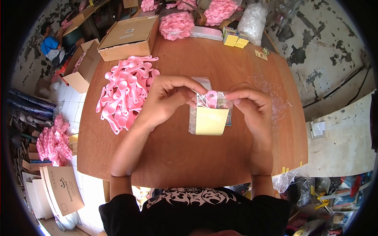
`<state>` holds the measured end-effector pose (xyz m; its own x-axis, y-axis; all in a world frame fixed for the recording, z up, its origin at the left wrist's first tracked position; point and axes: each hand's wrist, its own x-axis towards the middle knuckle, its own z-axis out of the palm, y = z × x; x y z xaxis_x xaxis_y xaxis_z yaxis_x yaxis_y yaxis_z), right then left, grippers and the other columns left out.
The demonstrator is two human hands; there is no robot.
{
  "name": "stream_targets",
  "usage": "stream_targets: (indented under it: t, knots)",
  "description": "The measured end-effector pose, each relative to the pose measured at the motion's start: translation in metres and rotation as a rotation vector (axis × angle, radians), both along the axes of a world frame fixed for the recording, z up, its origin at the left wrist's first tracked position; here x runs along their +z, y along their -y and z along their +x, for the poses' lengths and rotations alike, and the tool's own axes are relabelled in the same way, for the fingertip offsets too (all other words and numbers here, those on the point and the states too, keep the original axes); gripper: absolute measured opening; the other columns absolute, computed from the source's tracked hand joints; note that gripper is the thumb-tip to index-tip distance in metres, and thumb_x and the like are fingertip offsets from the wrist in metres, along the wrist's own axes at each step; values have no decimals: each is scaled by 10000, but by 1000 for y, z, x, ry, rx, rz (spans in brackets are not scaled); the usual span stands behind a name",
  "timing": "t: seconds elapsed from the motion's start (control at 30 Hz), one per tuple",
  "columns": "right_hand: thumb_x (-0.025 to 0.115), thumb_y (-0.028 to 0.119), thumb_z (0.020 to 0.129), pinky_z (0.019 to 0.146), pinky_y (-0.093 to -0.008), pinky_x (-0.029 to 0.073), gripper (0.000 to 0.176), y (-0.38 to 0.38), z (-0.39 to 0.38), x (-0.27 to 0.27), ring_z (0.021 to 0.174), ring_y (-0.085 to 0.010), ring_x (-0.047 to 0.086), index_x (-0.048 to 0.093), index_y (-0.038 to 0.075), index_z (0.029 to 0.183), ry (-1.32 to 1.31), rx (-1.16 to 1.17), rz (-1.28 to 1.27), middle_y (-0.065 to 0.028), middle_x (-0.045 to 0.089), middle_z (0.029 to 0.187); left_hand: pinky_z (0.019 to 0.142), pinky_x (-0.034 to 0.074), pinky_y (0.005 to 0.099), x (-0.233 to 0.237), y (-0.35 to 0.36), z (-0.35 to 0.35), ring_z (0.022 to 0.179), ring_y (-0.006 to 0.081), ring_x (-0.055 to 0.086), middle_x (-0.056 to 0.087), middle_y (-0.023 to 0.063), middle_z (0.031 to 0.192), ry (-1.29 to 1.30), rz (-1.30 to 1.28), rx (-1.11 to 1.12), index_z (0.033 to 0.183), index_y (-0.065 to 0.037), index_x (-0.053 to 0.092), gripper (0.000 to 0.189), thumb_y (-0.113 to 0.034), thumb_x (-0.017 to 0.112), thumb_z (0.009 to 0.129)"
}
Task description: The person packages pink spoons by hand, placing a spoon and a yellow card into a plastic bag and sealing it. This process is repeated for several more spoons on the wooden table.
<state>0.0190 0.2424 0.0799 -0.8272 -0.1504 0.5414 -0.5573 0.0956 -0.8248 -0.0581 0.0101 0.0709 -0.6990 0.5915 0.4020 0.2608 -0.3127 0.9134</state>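
Both hands pinch the top corners of a small clear plastic bag (225, 103) over the middle of the table. Inside it shows the holed handle end of a pink spoon (211, 99), above a pale yellow card (211, 122). My left hand (167, 96) has thumb and forefinger closed at the bag's left corner. At the right corner, my right hand (254, 103) grips with its fingertips. Flat clear bags (192, 122) appear to lie beneath the held one. Left of my left hand spreads a loose pile of pink spoons (125, 92).
A cardboard box (128, 36) stands at the table's back left. Bagged pink spoons (176, 25), yellow card packs (235, 38) and a bag of clear plastic (252, 24) line the back. Thin clear strips (271, 98) lie at right. A person (53, 45) sits far left.
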Motion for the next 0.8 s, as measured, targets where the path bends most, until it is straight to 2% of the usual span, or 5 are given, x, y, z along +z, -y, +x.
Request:
stream_targets:
  t: [0.2, 0.37, 0.43, 0.67, 0.8]
  knots:
    - [671, -78, 843, 755, -260, 561, 166, 11, 3, -3, 893, -162, 678, 663, -59, 1008, 86, -47, -78, -106, 647, 992, 735, 560, 249, -2, -7, 5, 846, 139, 681, 706, 109, 967, -29, 3, 27, 954, 53, 697, 138, 91, 685, 821]
    - [731, -69, 804, 739, -256, 587, 269, 13, 2, -7, 933, -169, 686, 615, -52, 1046, 178, -124, -57, -103, 634, 1033, 744, 566, 245, -1, -8, 4, 867, 129, 681, 701, 103, 960, -43, -46, 68, 1045, 46, 657, 268, 66, 747, 793]
    - [726, -71, 810, 752, -267, 592, 279, 13, 0, -9, 937, -183, 691, 599, -49, 1058, 64, -127, -26, -112, 627, 1055, 753, 563, 245, 0, -9, 5, 870, 122, 676, 700, 98, 954, -62, -39, 76, 1082, 43, 639, 311, 62, 750, 792]
    - [724, -108, 798, 762, -260, 570, 279, 17, 4, -7, 938, -169, 676, 587, -35, 1031, 57, -101, -96, -92, 613, 1031, 771, 547, 245, -4, -7, -2, 862, 94, 652, 692, 59, 914, -14, -198, -5, 1232, 17, 555, 486, 48, 756, 791]
    - [720, -107, 801, 761, -261, 568, 290, 15, 1, -14, 943, -169, 673, 586, -41, 1050, -46, -83, -115, -107, 610, 1053, 767, 536, 246, 8, -4, 5, 864, 106, 660, 682, 47, 907, 36, -164, -13, 1237, 14, 538, 555, 51, 792, 745]
